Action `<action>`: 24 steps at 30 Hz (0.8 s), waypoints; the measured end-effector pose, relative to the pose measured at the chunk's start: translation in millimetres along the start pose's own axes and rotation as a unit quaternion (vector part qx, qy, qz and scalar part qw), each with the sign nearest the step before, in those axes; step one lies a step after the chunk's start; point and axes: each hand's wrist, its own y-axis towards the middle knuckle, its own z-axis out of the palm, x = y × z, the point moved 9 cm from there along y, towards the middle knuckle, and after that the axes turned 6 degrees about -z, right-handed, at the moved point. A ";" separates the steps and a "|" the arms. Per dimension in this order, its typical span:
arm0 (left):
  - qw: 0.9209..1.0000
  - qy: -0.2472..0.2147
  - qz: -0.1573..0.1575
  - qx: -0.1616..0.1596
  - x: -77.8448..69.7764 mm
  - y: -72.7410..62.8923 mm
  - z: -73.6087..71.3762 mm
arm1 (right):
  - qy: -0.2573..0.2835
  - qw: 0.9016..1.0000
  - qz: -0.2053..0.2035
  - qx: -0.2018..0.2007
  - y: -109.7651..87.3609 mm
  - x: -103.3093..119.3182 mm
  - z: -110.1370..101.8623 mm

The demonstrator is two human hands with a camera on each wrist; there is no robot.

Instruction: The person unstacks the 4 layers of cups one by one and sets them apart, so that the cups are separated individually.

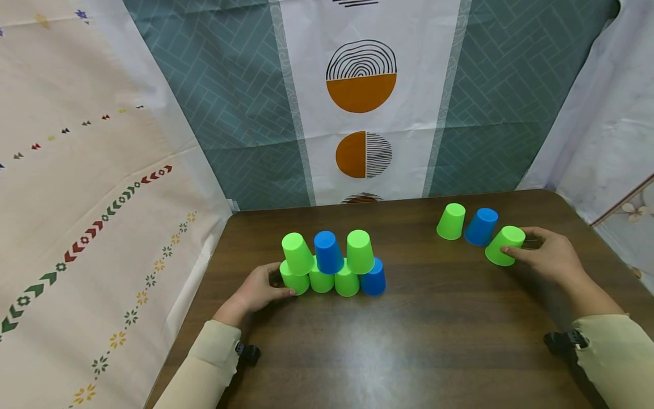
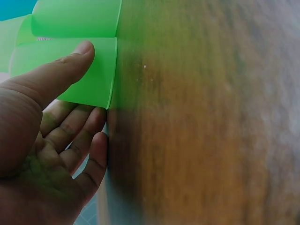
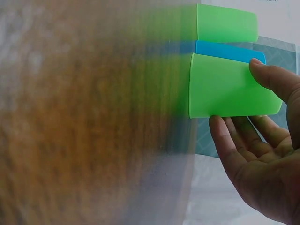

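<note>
Upside-down cups stand in two stacked rows left of the table's middle. My left hand (image 1: 259, 288) holds the green cup (image 1: 294, 280) at the left end of the bottom row. The thumb lies across its near side and the fingers reach round its outer side. On the upper row are a green cup (image 1: 297, 254), a blue cup (image 1: 328, 253) and another green cup (image 1: 360, 253). At the right, my right hand (image 1: 550, 254) grips an upside-down green cup (image 3: 229, 89) between thumb and fingers, its rim at the tabletop.
Beside the right hand's cup stand a blue cup (image 1: 481, 227) and, farther left, a green cup (image 1: 451, 221), both upside down. A blue cup (image 1: 373, 278) ends the bottom row at the right. Patterned cloth (image 1: 245, 102) hangs behind the brown wooden table (image 1: 409, 335).
</note>
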 end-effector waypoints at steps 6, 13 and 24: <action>1.000 0.005 -0.003 0.000 0.6 -0.4 -0.5 | 0.003 1.000 0.003 0.001 -0.2 -0.3 1.1; 1.000 0.001 -0.002 0.002 -1.5 -1.7 -0.6 | 0.006 1.000 0.004 0.000 -0.7 0.5 1.4; 1.000 -0.005 0.003 0.004 -2.7 -2.3 0.3 | 0.008 1.000 0.013 0.007 -1.2 1.3 1.6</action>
